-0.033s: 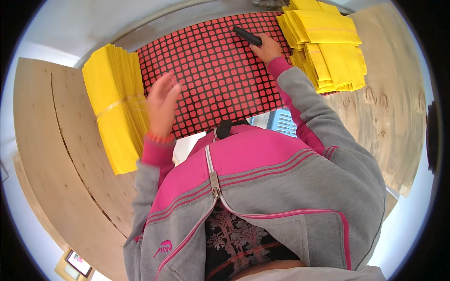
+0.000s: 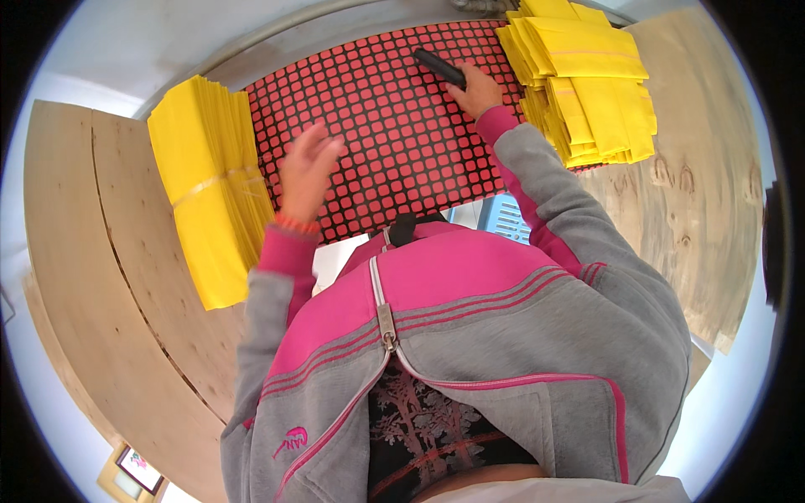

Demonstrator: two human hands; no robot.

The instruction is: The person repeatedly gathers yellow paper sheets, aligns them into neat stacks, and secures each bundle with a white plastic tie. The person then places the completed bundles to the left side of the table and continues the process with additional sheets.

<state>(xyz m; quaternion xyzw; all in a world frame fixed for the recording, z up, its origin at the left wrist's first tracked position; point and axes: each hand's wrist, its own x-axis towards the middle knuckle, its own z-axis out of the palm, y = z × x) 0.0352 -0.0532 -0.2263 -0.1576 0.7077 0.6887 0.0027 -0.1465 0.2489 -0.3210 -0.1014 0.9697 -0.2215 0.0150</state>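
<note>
My right hand (image 2: 479,92) closes on one end of a long, narrow black object (image 2: 439,67), whose other end points to the far left over the table. What kind of tool it is I cannot make out. My left hand (image 2: 309,174) hovers above the red-and-black checkered cover (image 2: 377,126), holding nothing. Its fingers are half bent and apart, slightly blurred. To its left stands a thick bundle of yellow sheets or bags (image 2: 197,193), bound with a clear band. Just right of my right hand lies a pile of folded yellow bundles (image 2: 587,92).
A bare wooden board (image 2: 109,251) extends on the left and another (image 2: 688,184) on the right. Behind the table a pipe (image 2: 277,29) runs along the wall. A blue slotted plastic thing (image 2: 506,220) shows below the table's near edge.
My left hand has shifted a little to the right, away from the bound yellow bundle. My right hand and the black object have moved very slightly left.
</note>
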